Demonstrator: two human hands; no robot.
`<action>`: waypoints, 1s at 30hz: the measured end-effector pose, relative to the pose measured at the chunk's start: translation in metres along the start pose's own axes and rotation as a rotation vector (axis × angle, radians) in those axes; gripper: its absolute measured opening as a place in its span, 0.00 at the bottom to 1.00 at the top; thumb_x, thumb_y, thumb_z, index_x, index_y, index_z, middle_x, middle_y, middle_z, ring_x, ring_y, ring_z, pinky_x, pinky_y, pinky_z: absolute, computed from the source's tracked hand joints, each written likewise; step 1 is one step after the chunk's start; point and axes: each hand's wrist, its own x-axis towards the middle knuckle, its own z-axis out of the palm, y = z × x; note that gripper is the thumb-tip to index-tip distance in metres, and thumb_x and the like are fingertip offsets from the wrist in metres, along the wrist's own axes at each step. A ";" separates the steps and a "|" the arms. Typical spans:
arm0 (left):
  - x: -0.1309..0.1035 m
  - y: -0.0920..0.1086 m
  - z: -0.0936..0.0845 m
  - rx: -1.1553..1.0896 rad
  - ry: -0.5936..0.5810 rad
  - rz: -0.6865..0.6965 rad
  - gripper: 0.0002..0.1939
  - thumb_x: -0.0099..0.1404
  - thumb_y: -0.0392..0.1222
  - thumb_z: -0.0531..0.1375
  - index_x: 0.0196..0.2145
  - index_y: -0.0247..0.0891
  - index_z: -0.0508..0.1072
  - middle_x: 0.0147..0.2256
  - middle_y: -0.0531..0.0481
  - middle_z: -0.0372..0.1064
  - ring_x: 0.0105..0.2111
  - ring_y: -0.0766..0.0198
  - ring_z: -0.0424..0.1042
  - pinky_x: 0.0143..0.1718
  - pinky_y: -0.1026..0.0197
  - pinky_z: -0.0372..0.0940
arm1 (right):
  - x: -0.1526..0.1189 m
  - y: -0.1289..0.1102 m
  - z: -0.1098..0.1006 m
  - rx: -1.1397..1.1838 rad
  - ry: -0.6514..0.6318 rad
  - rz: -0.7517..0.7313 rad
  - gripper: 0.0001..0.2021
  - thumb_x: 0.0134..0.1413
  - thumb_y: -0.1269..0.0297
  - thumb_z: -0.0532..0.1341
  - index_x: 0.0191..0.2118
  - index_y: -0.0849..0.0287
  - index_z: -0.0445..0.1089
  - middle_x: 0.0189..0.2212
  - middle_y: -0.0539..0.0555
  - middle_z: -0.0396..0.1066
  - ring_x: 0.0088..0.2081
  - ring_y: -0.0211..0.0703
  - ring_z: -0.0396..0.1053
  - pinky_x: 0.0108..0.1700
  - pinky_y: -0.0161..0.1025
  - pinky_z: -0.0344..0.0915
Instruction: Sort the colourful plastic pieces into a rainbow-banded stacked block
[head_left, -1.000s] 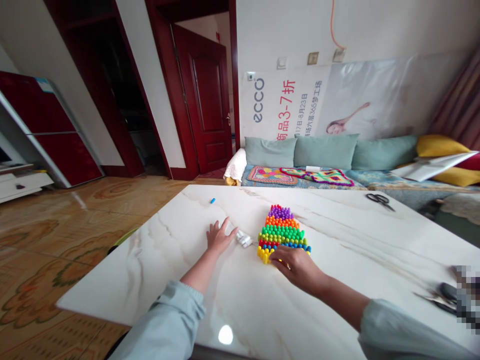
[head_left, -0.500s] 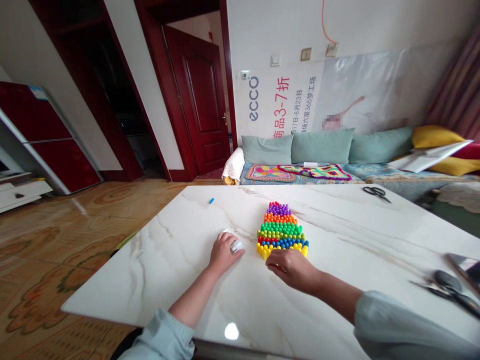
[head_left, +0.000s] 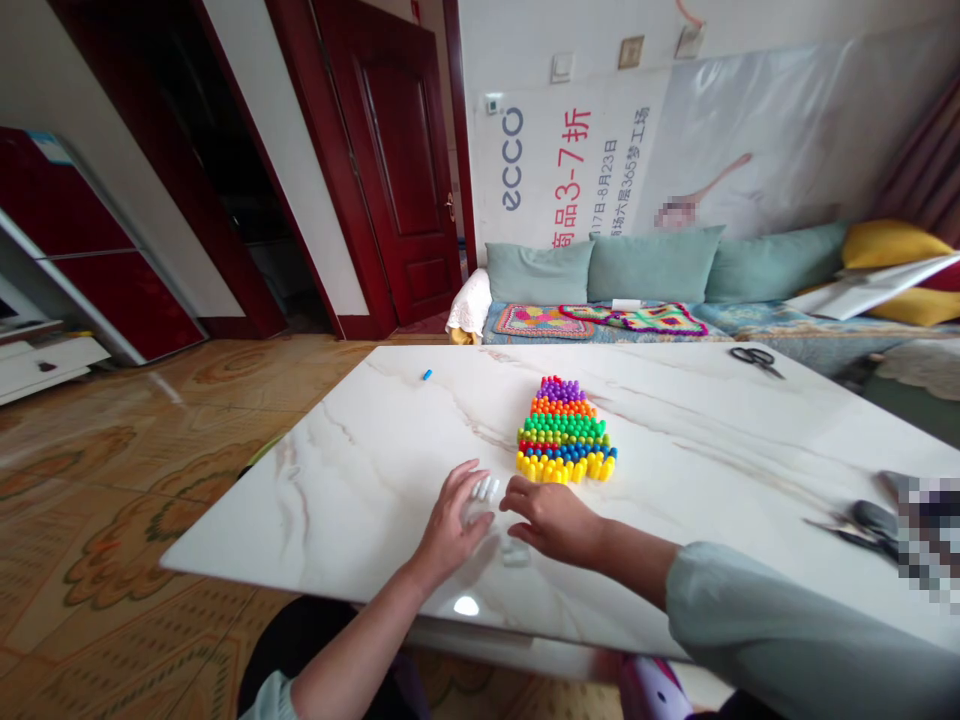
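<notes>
Small white capsule-shaped pieces (head_left: 486, 488) stand in a cluster between my two hands. My left hand (head_left: 452, 522) curves around their left side, thumb and fingers apart. From the right, my right hand (head_left: 553, 518) reaches toward them, its fingers bent and spread, with nothing visible in its grasp. More pale pieces (head_left: 515, 553), blurred, lie on the table below my right hand. Just beyond it stand the colored pegs (head_left: 566, 428) in tight rows, yellow in front, then blue and red, olive, green, orange, purple and red at the narrow far end.
A lone blue piece (head_left: 427, 375) lies near the far left of the white marbled table (head_left: 360, 470). Black scissors (head_left: 756, 358) rest at the far right edge; another dark-handled pair (head_left: 862, 525) lies nearer on the right. Behind the table is a sofa with green cushions (head_left: 656, 265).
My right hand has moved left from the yellow row to the white pieces. My left hand's fingers have spread from around those pieces. Pale pieces now show nearer the front. The view has tilted down.
</notes>
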 end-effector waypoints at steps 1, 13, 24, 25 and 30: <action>0.001 -0.001 -0.002 -0.018 0.047 -0.030 0.23 0.66 0.43 0.55 0.59 0.43 0.61 0.62 0.44 0.52 0.62 0.55 0.53 0.60 0.51 0.58 | 0.002 -0.004 0.001 -0.020 -0.042 0.007 0.16 0.55 0.60 0.62 0.48 0.59 0.70 0.45 0.58 0.70 0.39 0.45 0.71 0.37 0.37 0.62; 0.014 -0.011 -0.001 0.177 -0.335 -0.002 0.44 0.57 0.67 0.59 0.64 0.42 0.56 0.64 0.41 0.51 0.64 0.48 0.49 0.66 0.42 0.38 | -0.006 -0.022 -0.009 -0.066 -0.230 0.050 0.28 0.41 0.42 0.67 0.44 0.56 0.74 0.38 0.56 0.72 0.35 0.49 0.72 0.32 0.38 0.59; 0.012 -0.012 0.007 0.242 -0.256 0.135 0.21 0.59 0.47 0.64 0.51 0.46 0.72 0.56 0.46 0.63 0.56 0.52 0.60 0.58 0.48 0.58 | -0.021 -0.019 -0.001 -0.157 -0.321 -0.084 0.18 0.46 0.67 0.66 0.45 0.62 0.69 0.44 0.60 0.70 0.38 0.49 0.72 0.32 0.38 0.62; 0.011 -0.011 0.008 0.261 -0.234 0.134 0.19 0.60 0.44 0.62 0.50 0.45 0.72 0.54 0.45 0.64 0.55 0.53 0.60 0.57 0.49 0.59 | -0.022 -0.020 0.000 -0.163 -0.314 -0.083 0.19 0.45 0.68 0.66 0.46 0.63 0.67 0.43 0.60 0.70 0.37 0.49 0.72 0.32 0.38 0.62; 0.009 -0.002 0.017 0.425 -0.163 0.114 0.19 0.63 0.32 0.53 0.49 0.45 0.73 0.47 0.45 0.65 0.49 0.54 0.62 0.52 0.51 0.62 | -0.027 -0.020 0.004 -0.134 -0.276 -0.090 0.21 0.41 0.73 0.62 0.46 0.60 0.64 0.40 0.58 0.72 0.36 0.47 0.71 0.32 0.37 0.60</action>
